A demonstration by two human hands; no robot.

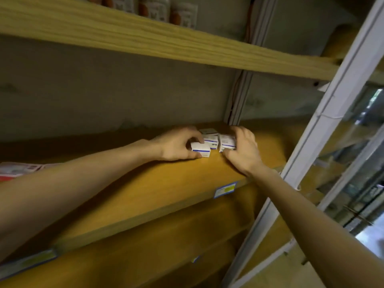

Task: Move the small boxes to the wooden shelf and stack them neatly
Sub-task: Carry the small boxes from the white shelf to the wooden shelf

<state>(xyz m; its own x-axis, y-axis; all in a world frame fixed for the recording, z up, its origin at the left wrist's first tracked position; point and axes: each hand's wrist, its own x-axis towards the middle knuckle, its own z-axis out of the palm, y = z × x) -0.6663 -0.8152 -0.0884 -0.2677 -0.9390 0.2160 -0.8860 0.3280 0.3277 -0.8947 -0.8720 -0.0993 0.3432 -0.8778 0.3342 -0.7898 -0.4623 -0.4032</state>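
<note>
both bare arms reach up and in over the yellow-brown wooden shelf board (145,196), and the hands meet at a little cluster of small white cardboard boxes with blue stripes, set toward the back of the board near the grey wall (104,90).

the left hand (176,145) has its grip curled round the nearest small white box (200,149), thumb underneath at the front edge and fingers over the top; that box sits on the board at the left front of the cluster. the right hand (244,148) is grasping the right-hand white box (227,142), fingers wrapped over its top and far side, thumb low by its front corner. between the two hands stands a middle white box (211,140), touching or just beside its neighbours, with what looks like another box on top of it; the blur makes it hard to count them.

a blue and yellow price label (225,189) is stuck on the front edge of the board. at far left lies a red and white printed packet (16,170). above runs a paler wooden upper shelf (145,36) carrying white packets with orange print (166,11). a white metal upright (332,104) slants along the right, with glass beyond it.
</note>
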